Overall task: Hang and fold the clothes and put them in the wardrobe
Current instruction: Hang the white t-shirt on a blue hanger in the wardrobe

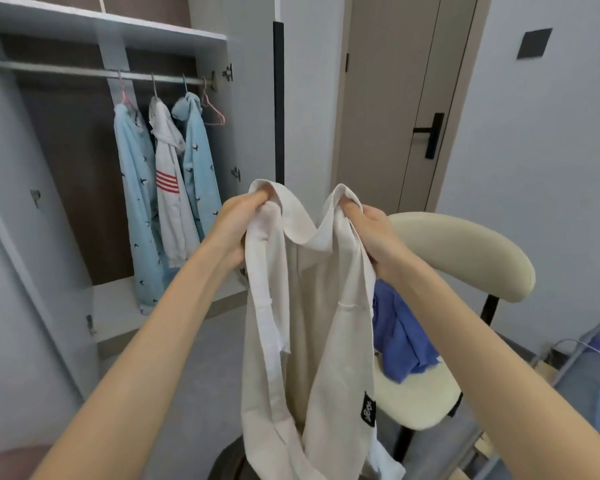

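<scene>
Open wardrobe (84,26) at L: two light-blue print tops (136,202), white hoodie (172,209) w/ red stripes, empty pink hanger (214,114) on rail (66,71). Centre: L hand (241,220) and R hand (369,232) each clutch a top fold of cream shirt (321,306), held up before wardrobe; its black label (369,408) has white script, prob. a brand, unreadable. R: blue garment (400,336) on cream chair (465,251).

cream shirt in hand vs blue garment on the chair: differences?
Colour: the cream shirt is off-white; the blue garment is plain blue.
Pose: the cream shirt hangs down, gripped at the top by the left hand and right hand; the blue garment lies crumpled on the chair.
Marking: the cream shirt bears a black label; none shows on the blue garment.
Shared: neither is on a hanger or in the wardrobe.
</scene>
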`<move>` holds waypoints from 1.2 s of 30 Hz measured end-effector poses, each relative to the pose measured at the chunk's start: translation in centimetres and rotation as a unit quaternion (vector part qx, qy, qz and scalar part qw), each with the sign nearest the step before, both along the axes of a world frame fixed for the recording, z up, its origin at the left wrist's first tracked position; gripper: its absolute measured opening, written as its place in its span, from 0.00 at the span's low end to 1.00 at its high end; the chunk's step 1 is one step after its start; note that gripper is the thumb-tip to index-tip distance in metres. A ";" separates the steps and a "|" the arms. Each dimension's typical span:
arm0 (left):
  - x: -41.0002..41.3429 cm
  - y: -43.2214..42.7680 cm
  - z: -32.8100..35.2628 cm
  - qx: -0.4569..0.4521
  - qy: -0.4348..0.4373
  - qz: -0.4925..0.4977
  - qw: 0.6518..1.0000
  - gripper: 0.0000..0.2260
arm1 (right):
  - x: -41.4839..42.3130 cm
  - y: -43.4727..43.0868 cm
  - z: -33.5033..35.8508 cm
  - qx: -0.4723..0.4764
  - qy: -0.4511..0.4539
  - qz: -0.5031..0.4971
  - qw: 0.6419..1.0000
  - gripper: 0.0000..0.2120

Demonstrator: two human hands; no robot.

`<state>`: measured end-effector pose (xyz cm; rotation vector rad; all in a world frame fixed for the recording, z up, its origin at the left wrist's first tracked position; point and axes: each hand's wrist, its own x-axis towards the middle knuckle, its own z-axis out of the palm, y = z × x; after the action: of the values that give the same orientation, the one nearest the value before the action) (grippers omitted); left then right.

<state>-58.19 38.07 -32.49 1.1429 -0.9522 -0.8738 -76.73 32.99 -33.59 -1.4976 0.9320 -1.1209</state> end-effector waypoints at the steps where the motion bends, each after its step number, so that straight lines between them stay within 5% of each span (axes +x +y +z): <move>1: 0.0 -0.3 0.0 0.004 -0.029 0.009 1.000 0.11 | -0.5 -0.3 -0.4 0.021 0.020 -0.003 1.000 0.15; 8: -0.7 -4.4 -0.4 -0.032 -0.301 0.101 0.948 0.21 | -5.3 -3.4 -1.2 0.039 -0.087 -0.180 0.979 0.11; 10: -1.3 -5.9 0.2 -0.021 -0.253 0.080 0.964 0.17 | -7.3 -4.8 -0.7 0.024 -0.115 -0.261 0.958 0.15; 13: -3.3 -9.1 1.3 -0.007 -0.027 -0.021 0.999 0.08 | -9.5 -7.0 0.7 0.001 -0.156 -0.331 0.931 0.18; 17: -6.7 -14.5 2.1 -0.024 0.154 -0.105 0.982 0.09 | -10.6 -10.6 3.5 -0.026 -0.215 -0.299 0.929 0.12; 25: -11.4 -26.0 4.9 -0.096 0.122 -0.141 0.978 0.14 | -13.7 -19.4 6.9 -0.073 -0.233 -0.238 0.940 0.12; 36: -15.7 -34.6 -11.3 0.065 0.030 -0.170 0.983 0.18 | -18.1 -28.6 -9.7 0.051 -0.070 -0.241 0.967 0.20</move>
<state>-73.89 3.44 -43.74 1.0719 -1.0710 -1.2551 -94.88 4.36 -43.28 -1.1174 1.2726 -1.4791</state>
